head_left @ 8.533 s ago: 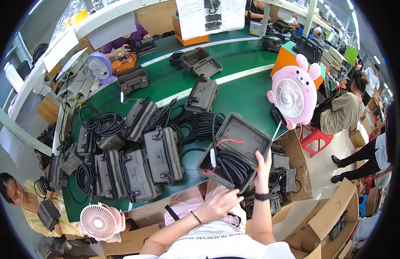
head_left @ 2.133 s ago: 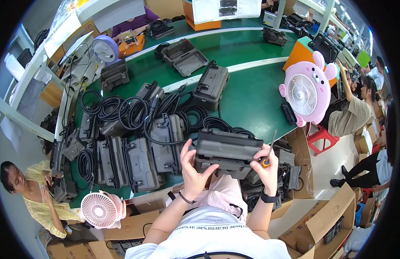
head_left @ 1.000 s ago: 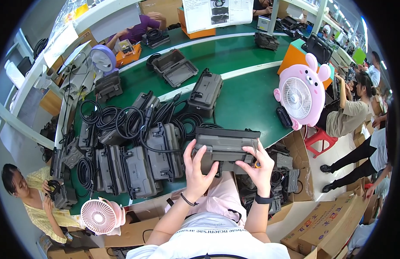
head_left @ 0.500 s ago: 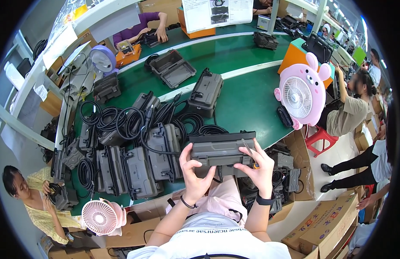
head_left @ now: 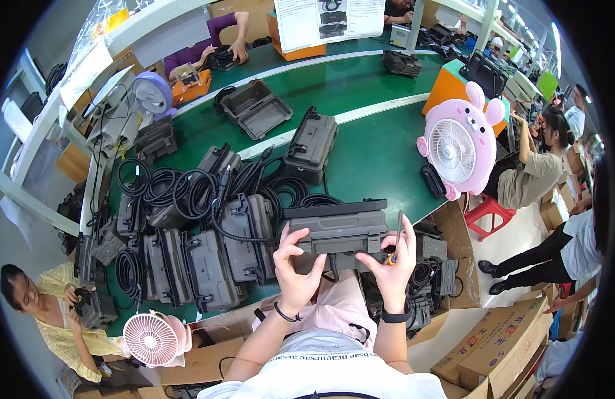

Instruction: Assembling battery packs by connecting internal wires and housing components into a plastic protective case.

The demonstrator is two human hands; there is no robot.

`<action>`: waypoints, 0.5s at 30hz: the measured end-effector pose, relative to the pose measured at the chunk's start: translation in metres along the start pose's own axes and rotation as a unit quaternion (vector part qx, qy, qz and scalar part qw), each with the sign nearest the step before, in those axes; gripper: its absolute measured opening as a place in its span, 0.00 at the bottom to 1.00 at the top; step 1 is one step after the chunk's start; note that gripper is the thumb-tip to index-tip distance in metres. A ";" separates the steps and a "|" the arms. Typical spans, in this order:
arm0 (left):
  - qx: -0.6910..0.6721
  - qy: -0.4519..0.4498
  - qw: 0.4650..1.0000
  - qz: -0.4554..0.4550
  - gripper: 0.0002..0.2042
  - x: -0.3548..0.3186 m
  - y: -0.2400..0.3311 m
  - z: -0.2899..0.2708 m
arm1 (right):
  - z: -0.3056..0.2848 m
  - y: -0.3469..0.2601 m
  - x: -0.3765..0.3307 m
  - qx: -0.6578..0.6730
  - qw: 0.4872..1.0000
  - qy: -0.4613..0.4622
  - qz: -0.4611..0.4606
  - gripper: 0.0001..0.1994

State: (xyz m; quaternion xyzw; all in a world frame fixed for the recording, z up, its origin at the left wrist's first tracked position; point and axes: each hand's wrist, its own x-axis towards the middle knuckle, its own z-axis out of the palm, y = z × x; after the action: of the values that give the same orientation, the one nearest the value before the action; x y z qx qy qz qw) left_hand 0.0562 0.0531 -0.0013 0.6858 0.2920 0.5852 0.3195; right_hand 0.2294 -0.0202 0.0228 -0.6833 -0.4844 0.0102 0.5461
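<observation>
A dark grey hard plastic case with side latches is held level in front of me, over the table's near edge. My left hand grips its left end, thumb below and fingers curled at the side. At its right end, my right hand has the thumb against the lower edge, while the fingers stand beside the case. A screwdriver with a thin shaft and a yellow-marked handle is tucked in that hand, shaft pointing up. A dark cable hangs under the case. The inside of the case is not visible.
Several similar grey cases and coiled black cables crowd the green table's left. An open case lies further back. A pink rabbit-shaped fan stands right, a round pink fan lower left. Co-workers sit around.
My right fingers have come off the top of the case and now stand upright at its right end. The screwdriver has swung from slanting across the case to nearly upright. My left hand keeps its grip.
</observation>
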 end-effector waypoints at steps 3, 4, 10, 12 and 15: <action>-0.001 0.000 1.000 -0.007 0.28 0.001 0.001 -0.001 | -0.002 0.002 0.003 0.044 0.998 -0.002 -0.052 0.20; -0.007 0.005 1.000 -0.015 0.28 0.001 0.001 -0.001 | -0.003 -0.004 0.000 0.091 0.995 -0.006 0.032 0.18; 0.002 -0.017 1.000 0.006 0.28 -0.003 -0.003 -0.003 | 0.001 -0.003 0.006 0.088 0.996 0.010 -0.017 0.17; 0.001 -0.015 1.000 0.004 0.28 -0.002 -0.003 -0.002 | -0.002 -0.005 0.003 0.134 0.991 -0.003 -0.003 0.16; -0.003 -0.014 1.000 -0.005 0.28 -0.002 -0.001 -0.001 | -0.002 -0.007 0.002 0.170 0.985 -0.006 0.020 0.17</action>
State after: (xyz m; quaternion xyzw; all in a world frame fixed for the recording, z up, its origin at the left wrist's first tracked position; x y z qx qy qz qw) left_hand 0.0546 0.0527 -0.0031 0.6911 0.2893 0.5751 0.3286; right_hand 0.2273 -0.0212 0.0296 -0.5900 -0.4654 0.1074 0.6509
